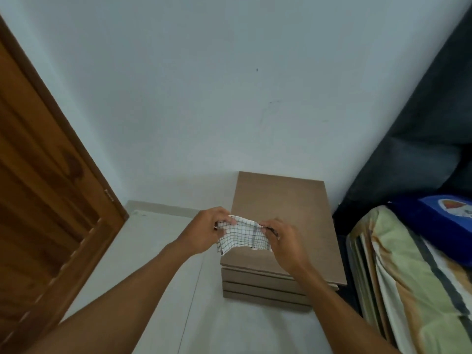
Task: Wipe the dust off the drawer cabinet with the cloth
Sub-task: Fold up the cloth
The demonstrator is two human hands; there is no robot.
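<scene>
Checked cloth (242, 235) seemingly above brown cabinet (283, 218)

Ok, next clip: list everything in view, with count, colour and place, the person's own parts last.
cabinet: one, light brown, against the wall, centre right, drawer fronts facing the camera
cloth: one, white with dark checks, held stretched above the cabinet front
door: one, brown wood, far left
wall: pale grey, behind the cabinet
floor: pale, left of and in front of the cabinet
bed: one, green and cream striped cover, far right
pillow: one, blue, on the bed
left hand: grip on the cloth's left edge
right hand: grip on the cloth's right edge
</scene>
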